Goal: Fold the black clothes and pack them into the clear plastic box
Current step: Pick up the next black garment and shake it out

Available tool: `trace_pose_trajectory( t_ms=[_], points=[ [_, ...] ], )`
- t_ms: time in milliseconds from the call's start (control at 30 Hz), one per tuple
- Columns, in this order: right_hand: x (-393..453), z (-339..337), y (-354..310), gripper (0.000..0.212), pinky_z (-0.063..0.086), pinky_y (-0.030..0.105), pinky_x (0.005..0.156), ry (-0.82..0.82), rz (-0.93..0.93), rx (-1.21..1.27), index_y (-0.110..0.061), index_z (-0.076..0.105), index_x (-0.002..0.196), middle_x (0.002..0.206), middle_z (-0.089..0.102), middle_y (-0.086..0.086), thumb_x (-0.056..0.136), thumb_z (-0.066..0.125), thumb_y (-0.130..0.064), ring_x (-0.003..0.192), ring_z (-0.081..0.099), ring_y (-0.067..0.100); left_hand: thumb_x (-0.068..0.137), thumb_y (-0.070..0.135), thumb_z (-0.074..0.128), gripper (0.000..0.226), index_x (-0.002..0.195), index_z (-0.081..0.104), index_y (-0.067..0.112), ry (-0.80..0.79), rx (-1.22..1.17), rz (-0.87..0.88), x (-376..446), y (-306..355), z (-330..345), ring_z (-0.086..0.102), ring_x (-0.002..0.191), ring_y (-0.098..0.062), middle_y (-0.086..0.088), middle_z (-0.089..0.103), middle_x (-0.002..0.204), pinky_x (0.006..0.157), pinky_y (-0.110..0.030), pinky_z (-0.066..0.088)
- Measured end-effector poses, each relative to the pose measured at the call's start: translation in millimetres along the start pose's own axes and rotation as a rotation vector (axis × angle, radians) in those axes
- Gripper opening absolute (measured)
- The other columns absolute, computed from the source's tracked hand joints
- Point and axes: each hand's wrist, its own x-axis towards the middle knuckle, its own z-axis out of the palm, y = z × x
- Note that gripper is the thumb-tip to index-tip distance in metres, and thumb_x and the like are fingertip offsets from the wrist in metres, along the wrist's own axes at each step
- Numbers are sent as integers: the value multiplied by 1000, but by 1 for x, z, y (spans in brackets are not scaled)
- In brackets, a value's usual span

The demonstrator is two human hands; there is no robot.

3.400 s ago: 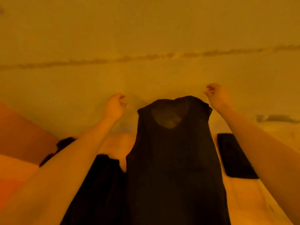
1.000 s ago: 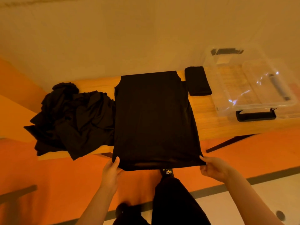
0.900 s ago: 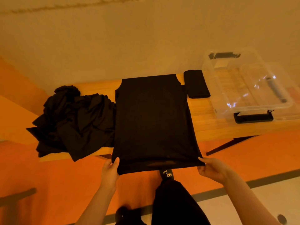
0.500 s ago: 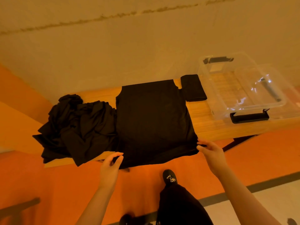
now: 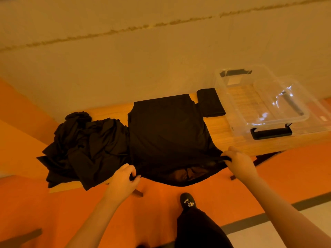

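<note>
Black sleeveless top [image 5: 168, 133] – we hold it spread flat on table, hem corners pinched and lifted, edge sagging over near side. Heap of unfolded black clothes [image 5: 86, 147] touching its left. Folded black piece [image 5: 210, 102] by its collar end. Clear plastic box [image 5: 238, 111] at right – open, black handles.

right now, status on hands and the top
Left hand and right hand each grip a hem corner of the top. Hem lifted, sagging. Box open, empty. Nothing in the way.
</note>
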Motion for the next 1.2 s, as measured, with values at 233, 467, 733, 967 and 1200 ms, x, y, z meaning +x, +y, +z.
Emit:
trace_pose_trajectory(
  t_ms=[233,467,733,967,1200],
  points=[
    [27,-35,-7,8,41,15,61,-300,91,135,-18,65,89,83,59,-2,88,59,-14,79,58,16,84,25,67,44,58,32,16,-85,-77,27,17,1,-22,33,51,-14,0,34,61,54,-23,29],
    [65,-95,-14,24,49,14,57,-469,92,442,-22,68,94,98,64,-7,83,63,-1,84,61,3,86,16,64,9,81,58,18,-281,-98,-41,50,2,-75,55,53,-4,4,56,71,53,-19,45],
    [95,-130,-22,21,46,15,60,-365,-6,108,-18,65,106,81,61,-9,90,56,-8,55,60,3,94,11,49,20,102,65,19,-131,131,20,71,6,-121,63,57,-9,3,67,74,61,-28,55],
    [102,-172,-32,20,52,17,54,-240,-30,261,-23,63,89,72,68,10,88,58,-3,50,64,12,88,5,59,8,86,60,13,-147,-206,-25,79,8,-158,63,47,-17,-12,65,54,49,-23,52],
    [103,-207,-56,33,46,15,52,-148,-77,652,-27,67,111,56,52,7,78,72,-30,45,47,8,80,13,70,12,92,70,13,-57,-953,-47,91,24,-195,40,32,-8,-2,47,41,38,-16,37]
  ],
)
